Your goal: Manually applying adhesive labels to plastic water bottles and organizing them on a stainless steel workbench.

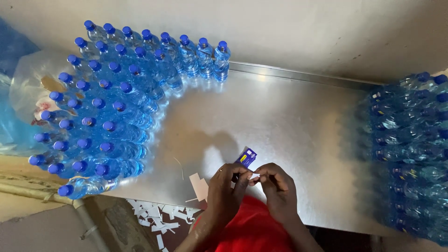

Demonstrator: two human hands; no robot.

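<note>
Pinched between left hand [226,189] and right hand [275,186], fingertips meeting: small blue label [246,157], just above them over the steel table [289,116]. White paper scraps [156,217] beside the left wrist. Farther left, upright blue-capped bottles [112,102] of clear liquid; right, labelled bottles [410,149].

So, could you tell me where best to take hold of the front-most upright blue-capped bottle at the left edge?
Probably by the neck just under its blue cap, coming from above or the open front-left side. This bottle stands packed against its neighbours behind and to the right, so the body is hard to reach; only the cap end stands free.
</note>
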